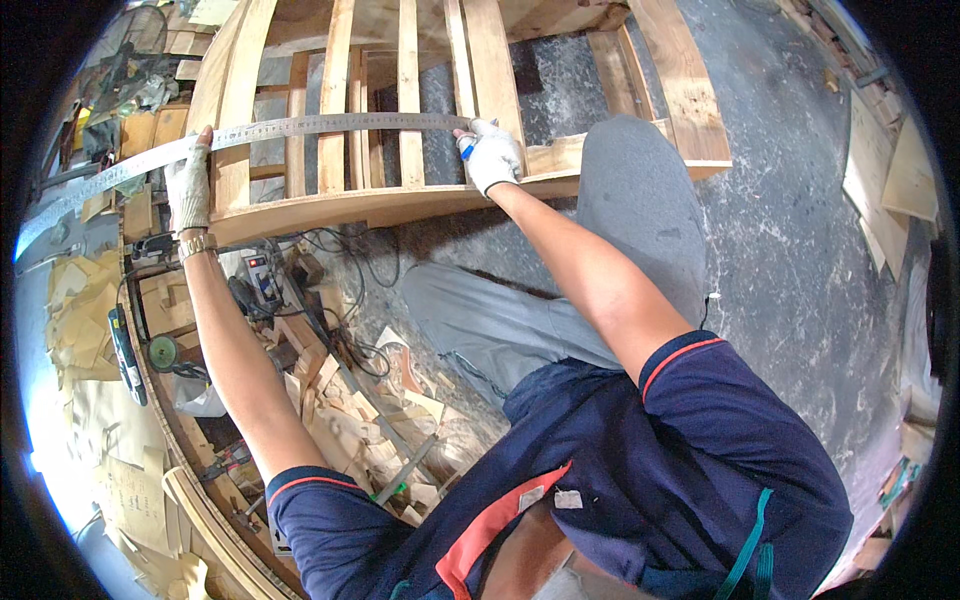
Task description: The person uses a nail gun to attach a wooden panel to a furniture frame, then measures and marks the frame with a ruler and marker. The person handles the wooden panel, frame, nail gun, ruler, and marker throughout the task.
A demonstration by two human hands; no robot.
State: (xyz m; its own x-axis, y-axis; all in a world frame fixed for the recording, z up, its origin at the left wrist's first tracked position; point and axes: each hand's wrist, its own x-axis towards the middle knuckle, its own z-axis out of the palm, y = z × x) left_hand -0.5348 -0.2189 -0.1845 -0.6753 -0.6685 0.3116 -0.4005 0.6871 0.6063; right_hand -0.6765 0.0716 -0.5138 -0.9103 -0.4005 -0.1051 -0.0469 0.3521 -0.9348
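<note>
A: Where is the metal ruler [310, 124]?
B: It lies across the slatted wooden frame [400, 205], near the side closest to the person, and its long left part runs out past the frame's corner.

A: And the left hand [188, 190]?
B: It is mostly closed, gripping the ruler by the frame's left corner. The thumb lies over the metal; the fingers beneath are largely hidden. It wears a pale glove with the thumb tip bare.

A: What about the right hand [492, 157]?
B: Also gloved, its fingers are curled in and closed on the ruler's right end, just above the front rail. A small blue thing [467, 148] shows at it; whether it is held or worn cannot be told.

A: Anything on the wrists?
B: 1 watch [197, 244], on the left.

A: And nearer the body?
B: 2 legs in grey trousers [640, 180], the right knee raised beside the frame, and a dark blue shirt [680, 450] with red trim.

A: Around all that?
B: Wood scraps [345, 440] and dark cables [352, 300] below the frame's left part, grey floor [790, 300] to the right, and pale panels [868, 180] at the far right.
</note>
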